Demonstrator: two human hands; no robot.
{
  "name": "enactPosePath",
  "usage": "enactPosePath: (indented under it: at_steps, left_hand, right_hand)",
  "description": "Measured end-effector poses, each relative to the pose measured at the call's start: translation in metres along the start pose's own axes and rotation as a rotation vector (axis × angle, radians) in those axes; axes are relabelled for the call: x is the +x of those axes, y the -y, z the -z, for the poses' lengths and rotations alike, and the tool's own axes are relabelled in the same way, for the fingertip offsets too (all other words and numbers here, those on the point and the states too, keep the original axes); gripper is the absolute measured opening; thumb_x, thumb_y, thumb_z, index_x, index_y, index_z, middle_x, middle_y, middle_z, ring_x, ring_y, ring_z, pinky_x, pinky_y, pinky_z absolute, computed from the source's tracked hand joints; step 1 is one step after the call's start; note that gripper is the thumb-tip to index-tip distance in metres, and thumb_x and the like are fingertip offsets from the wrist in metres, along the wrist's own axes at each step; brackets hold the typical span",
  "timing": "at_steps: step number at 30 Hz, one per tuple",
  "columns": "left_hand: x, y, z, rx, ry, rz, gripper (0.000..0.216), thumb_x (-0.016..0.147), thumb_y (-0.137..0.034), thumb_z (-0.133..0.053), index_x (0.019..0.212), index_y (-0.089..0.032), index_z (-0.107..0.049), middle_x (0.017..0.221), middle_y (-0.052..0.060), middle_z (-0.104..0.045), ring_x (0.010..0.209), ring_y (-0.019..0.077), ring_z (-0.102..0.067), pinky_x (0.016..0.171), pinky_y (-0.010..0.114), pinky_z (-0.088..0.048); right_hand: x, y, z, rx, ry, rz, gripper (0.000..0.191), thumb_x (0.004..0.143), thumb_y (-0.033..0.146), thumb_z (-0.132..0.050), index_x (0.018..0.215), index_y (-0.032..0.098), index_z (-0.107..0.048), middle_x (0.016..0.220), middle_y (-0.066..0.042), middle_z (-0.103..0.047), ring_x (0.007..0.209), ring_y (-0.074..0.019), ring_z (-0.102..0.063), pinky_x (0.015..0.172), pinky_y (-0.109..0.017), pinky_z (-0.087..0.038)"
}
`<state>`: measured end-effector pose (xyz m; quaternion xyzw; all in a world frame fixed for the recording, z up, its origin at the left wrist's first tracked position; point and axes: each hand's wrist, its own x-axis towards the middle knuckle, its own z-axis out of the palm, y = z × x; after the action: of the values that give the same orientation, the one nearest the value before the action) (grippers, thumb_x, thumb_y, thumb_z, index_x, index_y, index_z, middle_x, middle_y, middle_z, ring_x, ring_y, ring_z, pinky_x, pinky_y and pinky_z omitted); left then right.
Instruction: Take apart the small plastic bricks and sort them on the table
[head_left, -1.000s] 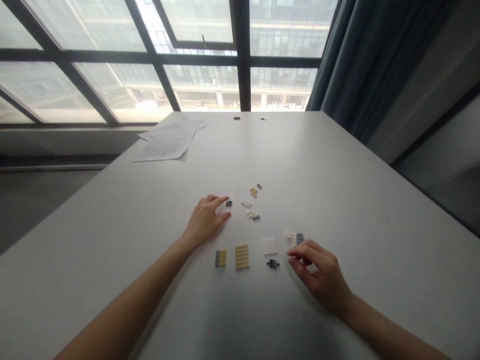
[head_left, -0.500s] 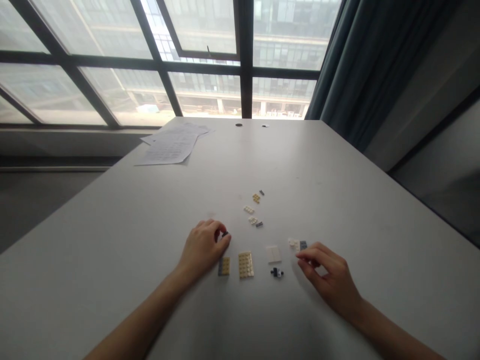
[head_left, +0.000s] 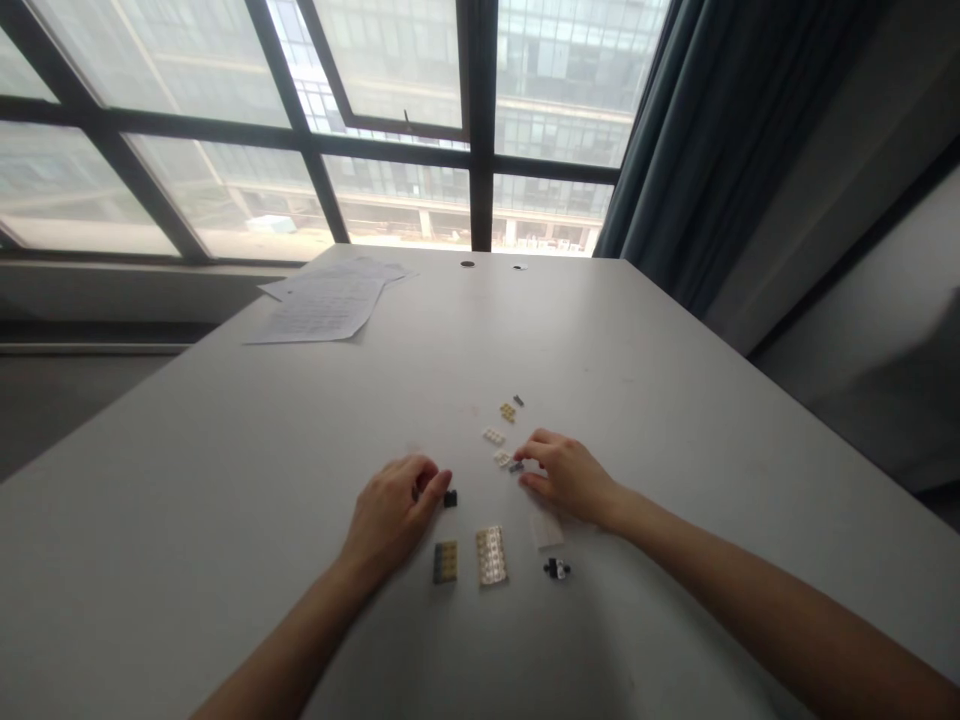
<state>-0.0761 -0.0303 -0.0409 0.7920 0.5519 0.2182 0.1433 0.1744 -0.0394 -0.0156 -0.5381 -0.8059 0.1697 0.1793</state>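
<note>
My left hand rests on the table with its fingers curled and thumb stretched along them. Whatever it may hold is hidden. Just by its thumb tip lies a small black brick. My right hand reaches over the loose pieces, thumb and forefinger apart. Between or right beside those fingertips is a small grey piece, next to a small white piece. Closer to me lie a tan brick plate with a grey edge, a larger tan plate, a pale flat tile and a black-and-clear part.
Beyond the hands lie a white studded plate, a yellowish piece and another grey piece. Sheets of paper spread over the far left of the white table. A window and a dark curtain stand behind.
My right hand has moved left and away from me, from the white and grey pieces at the right to the small grey piece. The black brick now shows below my left thumb.
</note>
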Motion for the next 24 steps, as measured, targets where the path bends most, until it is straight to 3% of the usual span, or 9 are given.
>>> enactPosePath:
  at_steps: [6,11,18,24]
  left_hand:
    - [-0.001,0.000,-0.001,-0.032,-0.035,0.005,0.034,0.093,-0.042,-0.039,0.071,-0.020,-0.054,0.072,0.002,-0.058,0.073,0.0194,-0.053,0.066,0.029,-0.037]
    - [-0.001,-0.003,-0.002,-0.018,-0.029,-0.001,0.033,0.092,-0.041,-0.041,0.069,-0.020,-0.052,0.071,0.002,-0.057,0.072,0.0193,-0.052,0.067,0.029,-0.037]
    - [0.000,-0.002,-0.002,-0.007,-0.024,-0.018,0.032,0.092,-0.042,-0.043,0.072,-0.020,-0.056,0.074,0.002,-0.059,0.073,0.0193,-0.053,0.068,0.030,-0.037]
    - [-0.001,-0.002,-0.004,-0.011,-0.037,-0.023,0.033,0.093,-0.041,-0.041,0.074,-0.020,-0.057,0.075,0.002,-0.060,0.074,0.0192,-0.054,0.068,0.030,-0.038]
  right_hand:
    - [0.009,-0.003,-0.009,-0.018,0.031,-0.030,0.013,0.082,0.011,-0.058,0.084,0.017,-0.070,0.087,-0.003,-0.065,0.074,-0.0119,-0.061,0.073,-0.022,-0.044]
    - [0.000,-0.012,-0.002,-0.057,0.004,-0.082,0.013,0.082,0.011,-0.057,0.085,0.017,-0.068,0.083,-0.004,-0.065,0.073,-0.0136,-0.059,0.072,-0.025,-0.043]
    - [-0.012,-0.003,0.001,-0.136,0.063,-0.096,0.012,0.082,0.016,-0.058,0.091,0.019,-0.066,0.076,-0.002,-0.067,0.068,-0.0142,-0.059,0.066,-0.024,-0.040]
    - [0.038,-0.023,0.014,-0.181,-0.104,-0.250,0.018,0.085,0.030,-0.058,0.096,0.018,-0.066,0.086,-0.005,-0.069,0.078,-0.0176,-0.062,0.073,-0.028,-0.041]
